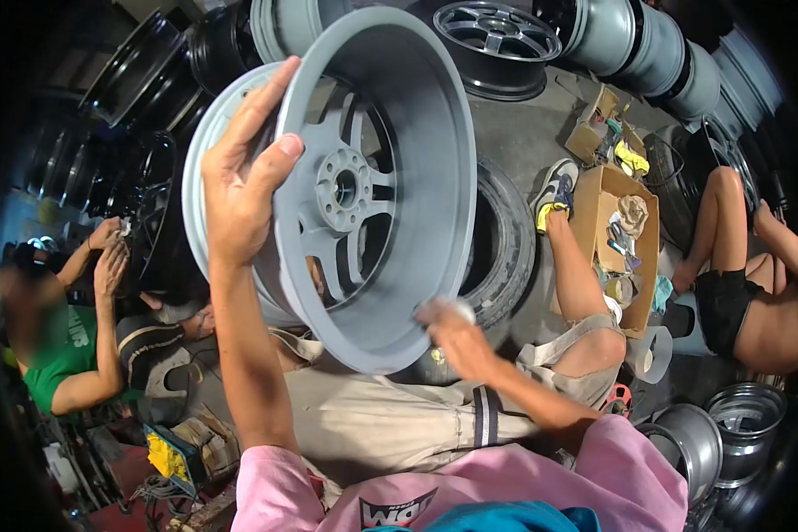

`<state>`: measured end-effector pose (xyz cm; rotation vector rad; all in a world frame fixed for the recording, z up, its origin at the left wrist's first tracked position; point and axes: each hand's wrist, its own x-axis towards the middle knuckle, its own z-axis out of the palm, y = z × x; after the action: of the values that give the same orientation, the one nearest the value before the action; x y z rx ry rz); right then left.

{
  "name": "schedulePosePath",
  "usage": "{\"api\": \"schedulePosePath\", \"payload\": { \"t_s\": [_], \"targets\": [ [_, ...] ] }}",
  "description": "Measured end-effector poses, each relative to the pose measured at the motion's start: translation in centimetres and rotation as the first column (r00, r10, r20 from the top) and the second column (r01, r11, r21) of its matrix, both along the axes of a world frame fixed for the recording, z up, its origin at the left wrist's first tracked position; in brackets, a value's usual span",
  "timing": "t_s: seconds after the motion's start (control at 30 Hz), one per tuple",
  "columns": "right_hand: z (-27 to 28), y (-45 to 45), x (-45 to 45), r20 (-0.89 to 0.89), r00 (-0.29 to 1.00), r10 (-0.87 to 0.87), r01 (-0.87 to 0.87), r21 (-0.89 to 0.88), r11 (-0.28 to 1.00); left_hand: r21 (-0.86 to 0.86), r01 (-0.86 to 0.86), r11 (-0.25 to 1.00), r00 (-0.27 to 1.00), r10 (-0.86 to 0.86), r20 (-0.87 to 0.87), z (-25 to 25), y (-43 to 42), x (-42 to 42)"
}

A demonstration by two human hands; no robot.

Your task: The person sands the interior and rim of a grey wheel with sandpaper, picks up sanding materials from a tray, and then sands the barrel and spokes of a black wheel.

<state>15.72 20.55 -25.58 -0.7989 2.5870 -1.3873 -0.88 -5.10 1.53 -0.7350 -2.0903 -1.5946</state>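
Pink shirt [505, 483] sits nearest, at six o'clock. Just above centre, the grey wheel [363, 177] tilts; my left grip [246, 182], spread at ten o'clock, braces its rim [355, 355] and, slipping, could let it roll. My right grip [459, 341], at five o'clock, is curled but blurred; I can't tell its hold, and knuckles might scrape that edge. Tyre [514, 244] crowds three o'clock; floor [545, 124] shows between one and two.
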Motion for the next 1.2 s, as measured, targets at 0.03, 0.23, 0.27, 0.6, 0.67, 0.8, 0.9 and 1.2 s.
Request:
{"api": "schedulePosePath", "payload": {
  "t_s": [0.03, 0.23, 0.27, 0.6, 0.67, 0.8, 0.9, 1.2],
  "targets": [
    [3.3, -1.8, 0.8, 0.063, 0.998, 0.020, -0.011, -0.144, 0.989, -0.013, -0.008, 1.000, 1.000, 0.008, 0.002, 0.0, -0.1, -0.1],
    [19.8, -8.7, -7.2, 0.309, 0.938, 0.155, 0.059, -0.586, 0.808, -0.039, -0.015, 0.999, 1.000, 0.015, 0.000, 0.6, 0.8, 0.5],
    [22.2, -8.6, -9.9, 0.417, 0.902, 0.111, 0.146, -0.537, 0.831, -0.048, -0.009, 0.999, 1.000, 0.008, -0.003, 0.6, 0.9, 0.5],
    [20.4, -5.2, -13.4, 0.486, 0.750, 0.449, 0.466, -0.870, 0.163, 0.117, 0.017, 0.993, 0.995, -0.028, 0.092, 0.2, 0.3, 0.3],
    [20.1, -7.6, -12.2, 0.476, 0.699, 0.534, 0.466, -0.869, 0.165, 0.109, -0.005, 0.994, 0.995, -0.006, 0.101, 0.2, 0.3, 0.3],
    [19.8, -12.7, -8.7, 0.480, 0.688, 0.545, 0.366, -0.877, 0.310, 0.055, -0.016, 0.998, 0.998, 0.013, 0.063, 0.1, 0.1, 0.4],
    [13.3, -13.1, -6.4, 0.610, 0.646, 0.459, 0.094, -0.660, 0.745, -0.049, -0.050, 0.998, 0.999, 0.049, -0.017, 0.2, -0.2, 0.4],
    [-11.0, 2.1, -28.3, -0.510, 0.700, 0.499, 0.067, 0.743, 0.666, -0.229, -0.193, 0.954, 0.981, 0.193, -0.024, -0.1, -1.0, -0.4]
  ]
}}
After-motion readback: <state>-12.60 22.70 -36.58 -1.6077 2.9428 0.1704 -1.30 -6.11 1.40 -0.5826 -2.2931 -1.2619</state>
